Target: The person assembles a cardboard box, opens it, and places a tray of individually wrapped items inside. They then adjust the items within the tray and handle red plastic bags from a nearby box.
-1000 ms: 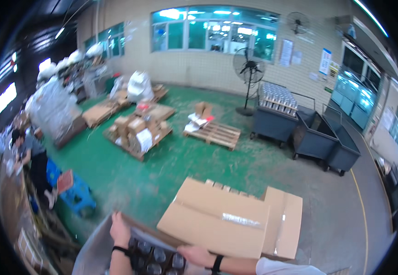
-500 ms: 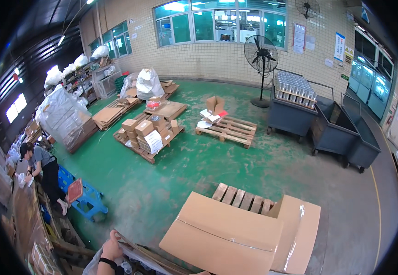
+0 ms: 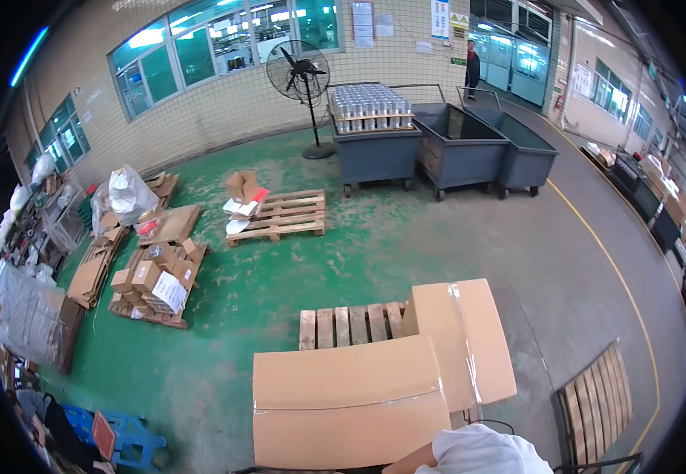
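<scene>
Neither my left hand nor my right hand shows in the head view. At the bottom edge appear a white short sleeve (image 3: 485,452) and part of a bare arm (image 3: 412,460); the hand on it is hidden, and I cannot tell whose arm it is. Just beyond it lies a large brown cardboard box (image 3: 343,379), with clear tape along its seam. A second taped cardboard box (image 3: 467,340) adjoins it on the right. Both are at a wooden pallet (image 3: 351,325), whose slats stick out behind them.
Grey wheeled bins (image 3: 378,158) stand at the back, one topped with silvery cylinders (image 3: 370,107), beside a standing fan (image 3: 298,73). Small cartons (image 3: 147,280) fill a pallet at left. Another pallet (image 3: 595,403) is at right. People are near blue stools (image 3: 133,442) and the far doorway (image 3: 472,67).
The view has swung to the right. The hand with a black wristband, at the plastic-lined box, has left the picture. The white sleeve and arm have come in at the bottom.
</scene>
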Available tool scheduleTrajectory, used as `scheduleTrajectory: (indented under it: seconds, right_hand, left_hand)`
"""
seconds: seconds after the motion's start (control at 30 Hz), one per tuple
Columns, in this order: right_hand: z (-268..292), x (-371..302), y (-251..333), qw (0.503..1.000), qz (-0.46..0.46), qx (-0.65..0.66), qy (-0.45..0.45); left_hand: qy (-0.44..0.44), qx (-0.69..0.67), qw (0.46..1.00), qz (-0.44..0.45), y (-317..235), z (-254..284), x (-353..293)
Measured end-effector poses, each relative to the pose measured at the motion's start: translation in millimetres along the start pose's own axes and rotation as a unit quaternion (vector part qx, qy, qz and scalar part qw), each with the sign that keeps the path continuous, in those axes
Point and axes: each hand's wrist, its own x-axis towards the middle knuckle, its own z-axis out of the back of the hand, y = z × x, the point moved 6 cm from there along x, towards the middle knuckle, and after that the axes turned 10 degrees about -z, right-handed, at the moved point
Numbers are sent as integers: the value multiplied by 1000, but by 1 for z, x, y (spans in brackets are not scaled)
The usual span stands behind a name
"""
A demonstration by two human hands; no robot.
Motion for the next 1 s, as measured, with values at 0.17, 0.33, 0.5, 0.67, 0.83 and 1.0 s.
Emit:
scheduleTrajectory:
  seconds: [0.17,0.33,0.5,0.67,0.83,1.0]
  right_hand:
    - [-10,11,-13,990,-49,118,65]
    - [-25,14,-33,954,-115,239,144]
    - [-37,10,-51,907,-164,335,193]
    - [-7,16,-54,924,-151,310,166]
    - [-14,37,-24,992,-6,112,50]
    - [-7,20,-50,930,-244,181,205]
  left_hand:
    - [-162,-249,955,0,58,-41,2]
    - [-175,-349,921,-6,43,-35,33]
    - [-185,-312,932,17,24,-29,44]
    - [-188,-368,908,72,22,-46,37]
    - [-352,-247,903,18,91,-130,6]
    - [-348,-148,921,96,26,-47,34]
